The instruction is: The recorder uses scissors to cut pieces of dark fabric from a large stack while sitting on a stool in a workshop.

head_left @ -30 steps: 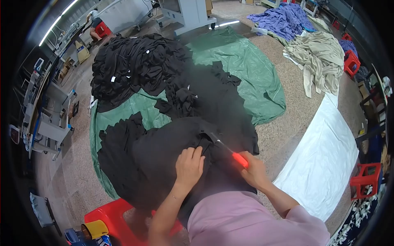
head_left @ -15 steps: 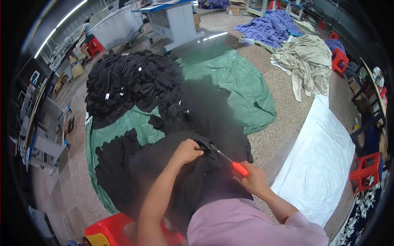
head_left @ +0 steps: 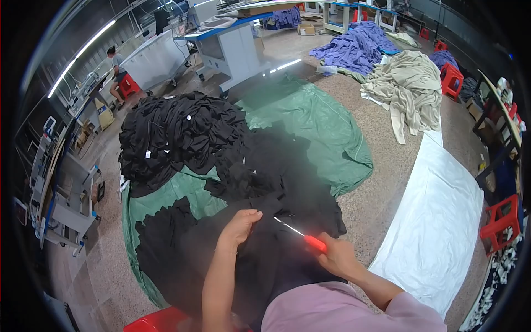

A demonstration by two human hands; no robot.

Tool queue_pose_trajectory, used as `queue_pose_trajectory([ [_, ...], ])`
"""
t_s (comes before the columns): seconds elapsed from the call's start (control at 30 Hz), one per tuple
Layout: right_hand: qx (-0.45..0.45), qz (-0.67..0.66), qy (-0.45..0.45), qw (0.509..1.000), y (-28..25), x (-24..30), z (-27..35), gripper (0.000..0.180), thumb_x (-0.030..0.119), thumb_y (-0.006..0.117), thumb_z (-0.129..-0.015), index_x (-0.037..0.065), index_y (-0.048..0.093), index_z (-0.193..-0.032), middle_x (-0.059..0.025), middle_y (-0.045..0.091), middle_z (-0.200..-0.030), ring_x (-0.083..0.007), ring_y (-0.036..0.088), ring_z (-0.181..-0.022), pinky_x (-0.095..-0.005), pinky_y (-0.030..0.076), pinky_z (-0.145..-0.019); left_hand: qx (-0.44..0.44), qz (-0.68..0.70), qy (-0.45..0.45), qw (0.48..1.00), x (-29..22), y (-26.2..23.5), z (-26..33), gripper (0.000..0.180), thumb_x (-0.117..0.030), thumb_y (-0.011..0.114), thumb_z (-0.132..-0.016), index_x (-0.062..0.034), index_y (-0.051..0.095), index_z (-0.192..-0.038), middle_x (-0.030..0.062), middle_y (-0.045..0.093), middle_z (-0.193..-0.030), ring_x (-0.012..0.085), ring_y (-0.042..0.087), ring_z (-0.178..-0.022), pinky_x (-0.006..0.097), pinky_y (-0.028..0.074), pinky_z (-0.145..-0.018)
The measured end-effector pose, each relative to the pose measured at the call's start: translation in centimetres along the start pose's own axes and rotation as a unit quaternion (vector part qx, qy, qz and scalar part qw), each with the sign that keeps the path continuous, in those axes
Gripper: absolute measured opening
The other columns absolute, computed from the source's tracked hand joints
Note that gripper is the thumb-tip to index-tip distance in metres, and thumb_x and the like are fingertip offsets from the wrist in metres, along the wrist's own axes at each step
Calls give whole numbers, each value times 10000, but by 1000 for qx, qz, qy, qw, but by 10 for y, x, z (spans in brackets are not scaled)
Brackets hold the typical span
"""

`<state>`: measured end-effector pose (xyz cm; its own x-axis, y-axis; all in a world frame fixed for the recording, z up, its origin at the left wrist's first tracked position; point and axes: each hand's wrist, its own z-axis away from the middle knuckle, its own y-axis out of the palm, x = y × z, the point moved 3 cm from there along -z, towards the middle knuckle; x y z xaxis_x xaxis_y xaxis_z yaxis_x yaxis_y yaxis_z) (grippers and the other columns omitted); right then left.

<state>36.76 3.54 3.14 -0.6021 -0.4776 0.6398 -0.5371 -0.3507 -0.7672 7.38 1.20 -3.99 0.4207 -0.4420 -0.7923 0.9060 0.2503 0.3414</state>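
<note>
A black garment (head_left: 287, 249) is spread over my lap and the floor in front of me. My left hand (head_left: 239, 227) pinches a raised fold of it near its upper edge. In my right hand (head_left: 334, 257) is a small tool with a red handle (head_left: 315, 243) and a thin metal blade, whose tip points left toward the pinched fold. A large heap of black garments (head_left: 177, 138) with small white tags lies further ahead on the left, on a green sheet (head_left: 315, 122).
A white sheet (head_left: 442, 210) lies on the speckled floor at my right. Beige (head_left: 409, 83) and purple (head_left: 359, 47) cloth piles lie beyond, with red stools (head_left: 500, 221) at the right. Worktables and a seated person (head_left: 117, 72) are at the back left.
My left hand has lifted off the flat cloth and pinched up a fold; my head has risen, bringing more of the room into view. The right hand keeps the tool.
</note>
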Motion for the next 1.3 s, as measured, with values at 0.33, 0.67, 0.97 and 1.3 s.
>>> queue_pose_trajectory([
  [0.33,37,3,-6,999,5,-1,1,413,494,649,-886,86,592,-902,-181,629,-619,-404,646,-606,-503,488,-534,-68,-15,28,997,-1,5,6,237,-144,510,-1006,24,669,-953,80,707,-903,153,664,-775,285,533,-743],
  [0.67,14,-52,36,998,9,-1,18,380,503,669,-864,148,614,-987,-167,680,-749,-404,668,-693,-511,511,-592,-108,-28,55,992,2,3,-3,246,-303,625,-958,-89,660,-841,-39,579,-729,79,498,-639,274,385,-577],
  [0.97,102,-68,18,992,26,4,16,406,516,574,-924,125,565,-1035,-160,686,-863,-407,667,-789,-514,504,-646,-129,-333,31,933,17,-45,67,372,-325,612,-956,-81,598,-677,-2,480,-517,97,436,-427,273,344,-409],
  [1.3,94,-112,-49,988,42,2,11,399,502,565,-935,111,547,-1011,-174,667,-800,-409,658,-764,-521,497,-655,-119,-300,53,945,15,-47,78,141,-228,678,-925,-88,690,-917,-84,410,-565,32,339,-464,219,251,-423],
])
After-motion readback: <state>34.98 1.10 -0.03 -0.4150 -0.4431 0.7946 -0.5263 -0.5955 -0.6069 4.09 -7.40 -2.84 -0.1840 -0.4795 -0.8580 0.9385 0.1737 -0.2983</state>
